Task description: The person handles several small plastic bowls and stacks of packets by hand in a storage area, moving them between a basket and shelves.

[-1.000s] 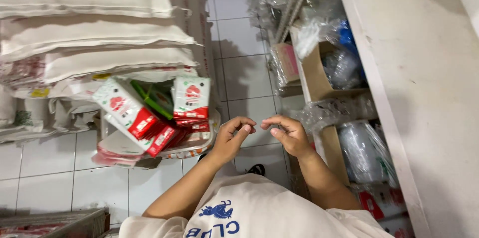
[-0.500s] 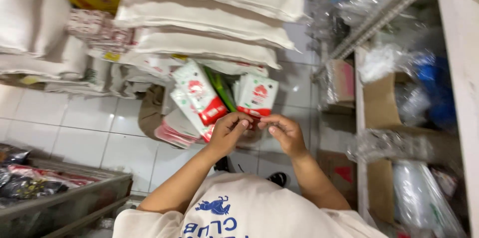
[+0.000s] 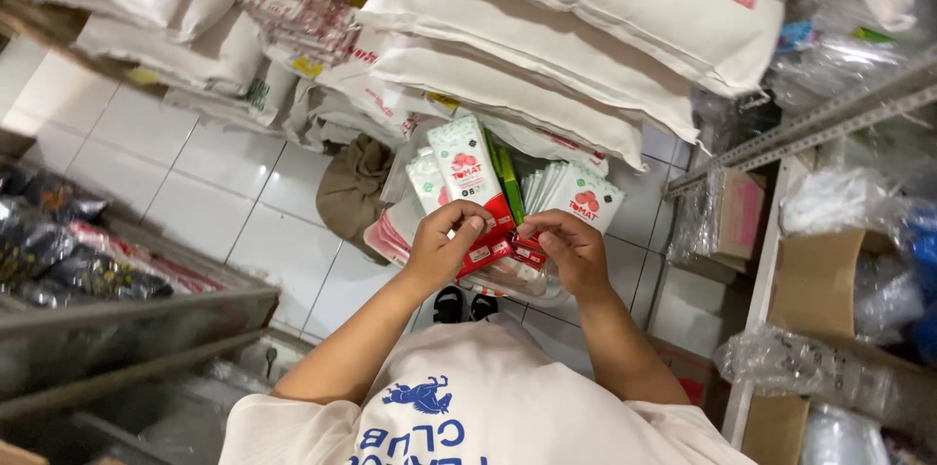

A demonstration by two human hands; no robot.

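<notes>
The left hand (image 3: 451, 242) is pinching a red and white packet (image 3: 471, 177) in its fingers (image 3: 467, 224), and the right hand (image 3: 569, 248) is gripping small red packets (image 3: 527, 252) beside it. More packets are sitting in a floor basket (image 3: 390, 236) under big white sacks (image 3: 547, 45). One loose pinch might be letting a packet slip onto the tiles (image 3: 244, 202).

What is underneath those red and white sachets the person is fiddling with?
Under the sachets lies a pink-rimmed basket on the tiled floor, and the person's black sandals show below both hands. The basket's bottom is covered by the packets and the left hand.
</notes>
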